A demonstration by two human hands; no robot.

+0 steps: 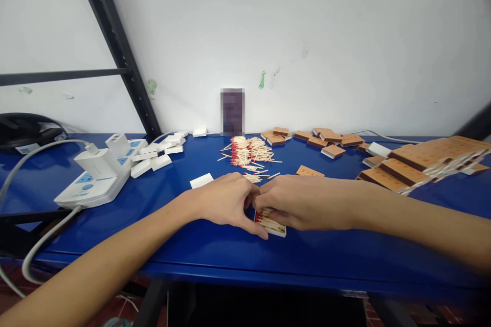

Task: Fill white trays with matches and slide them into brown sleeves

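A small white tray [282, 233] filled with red-tipped matches [270, 223] lies on the blue table between my hands. My left hand [230, 199] curves around the tray's left side, thumb at its near edge. My right hand [295, 202] reaches over the tray from the right, its fingers bent down onto the matches; its fingertips are partly hidden. Behind my hands lies a heap of loose matches [249, 152]. A white tray piece [201, 181] sits beyond my left hand, and an orange-brown matchbox cover [310, 171] beyond my right hand.
White trays [161, 161] are scattered at the left, near a power strip [95, 184] with plugs and cables. Orange-brown matchboxes [328, 135] lie at the back right, and a large stack [425, 158] stands farther right. A blurred dark rectangle [232, 112] is at the wall.
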